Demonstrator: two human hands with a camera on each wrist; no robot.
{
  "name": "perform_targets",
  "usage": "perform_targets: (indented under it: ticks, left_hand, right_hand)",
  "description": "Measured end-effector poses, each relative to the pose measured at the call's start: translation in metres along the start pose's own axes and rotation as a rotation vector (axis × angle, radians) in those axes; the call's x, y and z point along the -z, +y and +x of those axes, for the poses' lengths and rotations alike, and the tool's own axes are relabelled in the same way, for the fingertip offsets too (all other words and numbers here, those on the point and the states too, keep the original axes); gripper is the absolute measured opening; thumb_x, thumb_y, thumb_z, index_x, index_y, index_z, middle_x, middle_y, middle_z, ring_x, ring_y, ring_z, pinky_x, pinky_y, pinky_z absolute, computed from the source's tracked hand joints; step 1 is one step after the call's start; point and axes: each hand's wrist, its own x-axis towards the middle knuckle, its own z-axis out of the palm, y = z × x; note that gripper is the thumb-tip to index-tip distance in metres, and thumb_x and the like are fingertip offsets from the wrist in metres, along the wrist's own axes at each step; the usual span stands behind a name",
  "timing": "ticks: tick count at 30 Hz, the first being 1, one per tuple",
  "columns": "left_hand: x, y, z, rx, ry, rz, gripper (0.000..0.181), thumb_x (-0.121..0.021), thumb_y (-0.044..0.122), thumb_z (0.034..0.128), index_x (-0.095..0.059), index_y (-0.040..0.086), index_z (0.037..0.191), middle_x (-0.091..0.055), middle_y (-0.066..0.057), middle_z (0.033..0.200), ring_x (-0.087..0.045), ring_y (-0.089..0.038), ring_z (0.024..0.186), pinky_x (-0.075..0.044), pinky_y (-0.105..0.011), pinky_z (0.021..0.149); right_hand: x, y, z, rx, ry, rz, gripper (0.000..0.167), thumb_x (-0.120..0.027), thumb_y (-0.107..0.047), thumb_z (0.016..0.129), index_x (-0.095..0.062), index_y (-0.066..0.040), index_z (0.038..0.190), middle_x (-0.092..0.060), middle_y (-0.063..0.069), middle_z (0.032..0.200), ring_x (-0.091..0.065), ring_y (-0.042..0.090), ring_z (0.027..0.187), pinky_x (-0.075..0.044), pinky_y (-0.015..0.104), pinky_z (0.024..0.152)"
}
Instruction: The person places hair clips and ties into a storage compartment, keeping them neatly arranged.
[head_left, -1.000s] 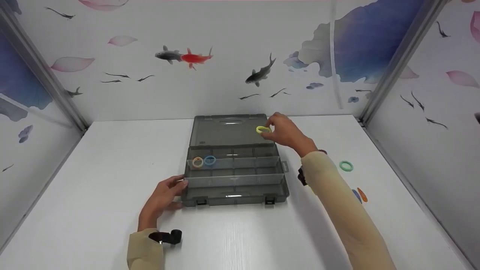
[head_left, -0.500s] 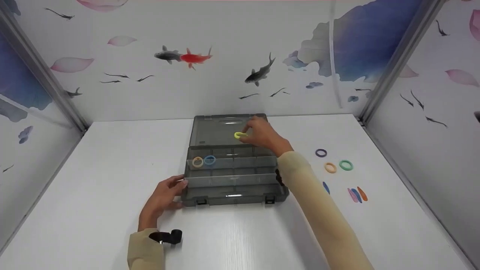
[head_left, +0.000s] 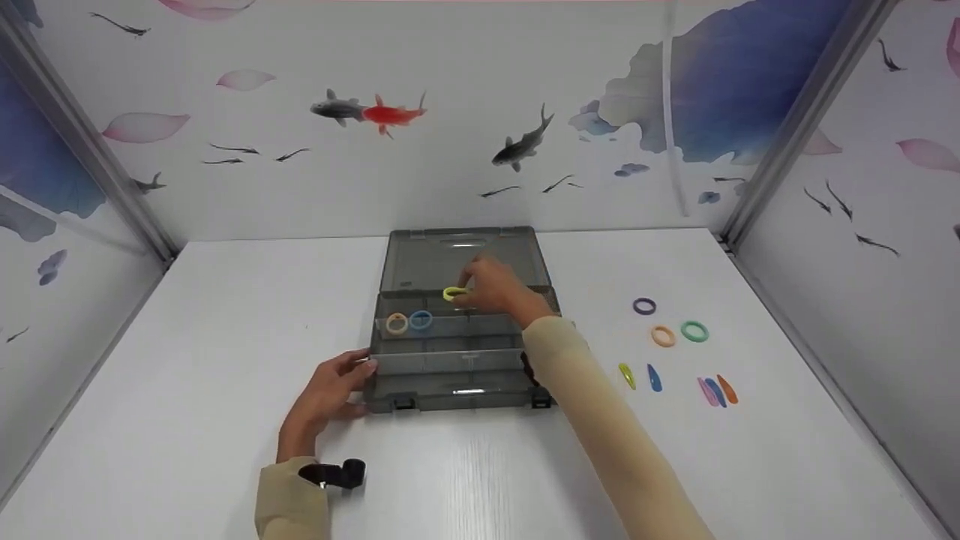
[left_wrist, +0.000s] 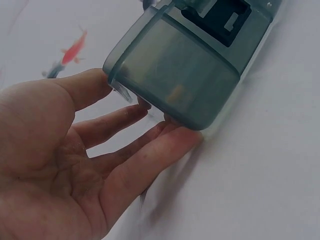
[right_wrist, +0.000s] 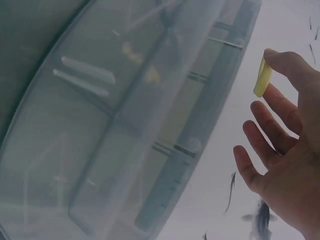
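Observation:
A grey see-through compartment box (head_left: 427, 384) lies open on the white table, its lid (head_left: 424, 262) folded back. My left hand (head_left: 324, 390) rests against the box's left side; in the left wrist view, its fairly straight fingers (left_wrist: 135, 165) touch the corner. Over the back row, my right hand (head_left: 495, 289) pinches a yellow hair tie (right_wrist: 263, 77) between thumb and forefinger, the other fingers spread. An orange hair tie (head_left: 397, 324) and a blue hair tie (head_left: 421, 320) sit side by side at the left of the back rows; which compartments hold them is hard to tell.
Right of the box lie a purple hair tie (head_left: 644, 306), an orange one (head_left: 663, 336) and a green one (head_left: 694, 331). Nearer are several snap hair clips, among them a yellow clip (head_left: 627, 376), a blue clip (head_left: 655, 378) and an orange clip (head_left: 727, 388). Patterned walls enclose the table.
Carrying the yellow hair tie, my right hand has moved left and nearer, from the lid's right edge to the back row. The left hand stays against the box.

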Motion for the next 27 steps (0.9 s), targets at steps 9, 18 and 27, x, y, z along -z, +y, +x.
perform_targets:
  ticks: [9,18,27]
  left_hand:
    - [0.001,0.000,0.000,0.006,0.011,0.025,0.057,-0.057,0.031,0.1025,-0.041,0.010,0.152,-0.046,-0.021,0.151,-0.054,-0.036,0.129,-0.060,-0.039,0.083]
    - [0.002,0.000,-0.002,-0.002,0.011,0.028,0.057,-0.057,0.032,0.1026,-0.040,0.009,0.152,-0.046,-0.021,0.152,-0.054,-0.037,0.130,-0.060,-0.040,0.085]
    - [0.001,0.000,0.000,0.002,0.004,0.016,0.058,-0.057,0.033,0.1024,-0.040,0.010,0.153,-0.047,-0.019,0.151,-0.055,-0.035,0.129,-0.060,-0.041,0.085]
  right_hand:
    - [-0.012,-0.001,0.006,0.016,-0.024,-0.014,0.034,-0.074,-0.030,0.091,-0.071,-0.005,0.114,-0.064,0.013,0.125,-0.058,0.030,0.115,-0.044,0.050,0.105]
    - [-0.018,-0.003,0.009,0.017,-0.040,-0.001,0.032,-0.077,-0.028,0.089,-0.072,-0.006,0.112,-0.063,0.011,0.122,-0.058,0.029,0.113,-0.037,0.054,0.110]
    - [-0.015,0.004,0.008,0.033,-0.078,0.060,0.048,-0.079,-0.030,0.088,-0.067,-0.006,0.128,-0.059,0.012,0.139,-0.052,0.031,0.132,-0.041,0.049,0.112]
